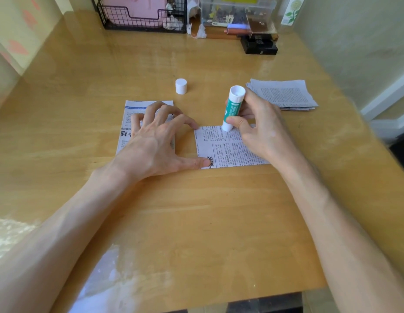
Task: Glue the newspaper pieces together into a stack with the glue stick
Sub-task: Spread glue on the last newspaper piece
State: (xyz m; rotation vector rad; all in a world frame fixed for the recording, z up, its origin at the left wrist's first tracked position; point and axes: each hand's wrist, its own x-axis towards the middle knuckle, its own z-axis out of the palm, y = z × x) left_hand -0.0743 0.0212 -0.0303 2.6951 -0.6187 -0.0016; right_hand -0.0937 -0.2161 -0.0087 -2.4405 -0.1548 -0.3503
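As the splayed left hand (155, 141) pins a newspaper piece (228, 150), the right hand (259, 127) grips the glue stick (232, 107) tip-down on it; next, probably, coating the sheet before stacking.

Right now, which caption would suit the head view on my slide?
Right hand presses the glue stick onto a newspaper piece, left hand pins its edge, cap stands aside.

The person is working bare-armed, both forearms showing uncovered from the near edge of the glossy yellow-brown wooden table (196, 222) up to the wrists. The left forearm (67, 213) and the right forearm (327, 208) are looking long and slender. Tendons and knuckles are standing out along the back of the left hand (151, 143), its thumbnail trimmed short; the right hand (262, 129) is showing thin fingers.
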